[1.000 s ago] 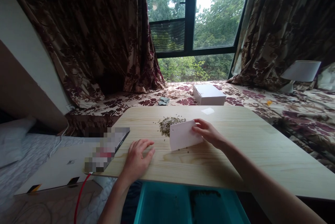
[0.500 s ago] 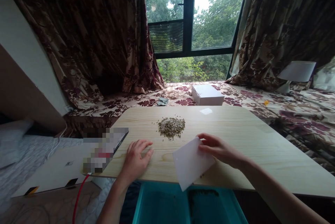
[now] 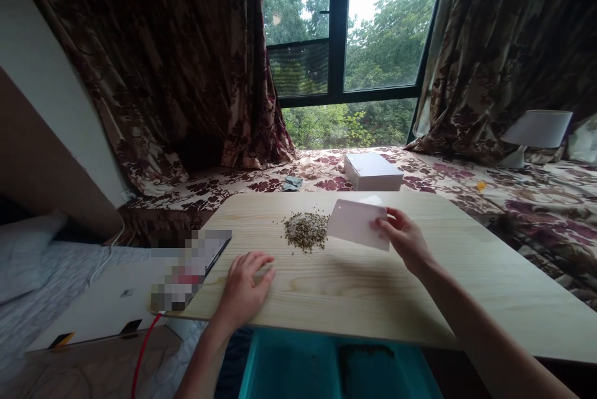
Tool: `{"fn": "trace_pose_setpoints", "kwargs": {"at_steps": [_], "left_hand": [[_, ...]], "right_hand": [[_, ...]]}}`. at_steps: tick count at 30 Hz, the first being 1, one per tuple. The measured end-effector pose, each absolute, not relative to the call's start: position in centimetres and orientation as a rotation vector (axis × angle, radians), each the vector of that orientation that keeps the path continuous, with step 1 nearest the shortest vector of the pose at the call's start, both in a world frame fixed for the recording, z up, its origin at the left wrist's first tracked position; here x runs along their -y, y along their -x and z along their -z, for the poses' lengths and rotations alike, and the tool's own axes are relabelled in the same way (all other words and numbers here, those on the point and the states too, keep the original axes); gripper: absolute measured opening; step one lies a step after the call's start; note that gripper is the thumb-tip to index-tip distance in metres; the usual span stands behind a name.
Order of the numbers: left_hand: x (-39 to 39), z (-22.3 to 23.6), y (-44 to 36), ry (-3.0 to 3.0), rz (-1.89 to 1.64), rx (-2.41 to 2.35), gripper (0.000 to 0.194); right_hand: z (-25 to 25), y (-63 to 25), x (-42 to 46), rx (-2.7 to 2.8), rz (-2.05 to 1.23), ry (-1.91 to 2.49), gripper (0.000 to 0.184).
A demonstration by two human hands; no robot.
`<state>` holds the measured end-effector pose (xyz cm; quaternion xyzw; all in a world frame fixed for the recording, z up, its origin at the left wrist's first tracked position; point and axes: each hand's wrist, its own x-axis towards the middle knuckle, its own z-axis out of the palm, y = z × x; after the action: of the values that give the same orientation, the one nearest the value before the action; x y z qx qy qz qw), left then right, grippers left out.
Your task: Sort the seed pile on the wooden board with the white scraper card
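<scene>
My right hand (image 3: 405, 238) grips a thin white card (image 3: 357, 225) by its right edge, with the card held up just right of a pile. That pile (image 3: 305, 231) is a heap of small grains, dark greenish and whitish mixed together, on the light wooden table (image 3: 298, 299). My left hand (image 3: 246, 284) rests on the tabletop near the front left, fingers apart and holding nothing. Below the table's front edge is a teal bin (image 3: 289, 365) with two compartments; dark small bits lie in the right one.
A blurred-out device (image 3: 186, 275) with a red cable (image 3: 142, 352) sits at the table's left edge. Behind the table, a white box (image 3: 373, 172) and a crumpled grey-green piece (image 3: 292, 183) lie on the floral window seat. A white lamp (image 3: 538, 128) stands at right.
My right hand drew the card from the pile to the table's front edge, where a few grains went with it, then lifted it back up beside the pile. My left hand stays put.
</scene>
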<state>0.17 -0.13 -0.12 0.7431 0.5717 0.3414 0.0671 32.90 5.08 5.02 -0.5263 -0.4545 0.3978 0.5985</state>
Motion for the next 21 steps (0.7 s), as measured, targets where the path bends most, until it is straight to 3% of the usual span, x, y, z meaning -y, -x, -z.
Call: {"fn": "trace_pose_setpoints", "kwargs": {"at_steps": [21], "left_hand": [[0.1,0.2,-0.1,-2.244,-1.025,-1.715,0.023]], "right_hand": [[-2.8,-31.7,-5.2,1.105,-0.877,1.339,0.038]]}}
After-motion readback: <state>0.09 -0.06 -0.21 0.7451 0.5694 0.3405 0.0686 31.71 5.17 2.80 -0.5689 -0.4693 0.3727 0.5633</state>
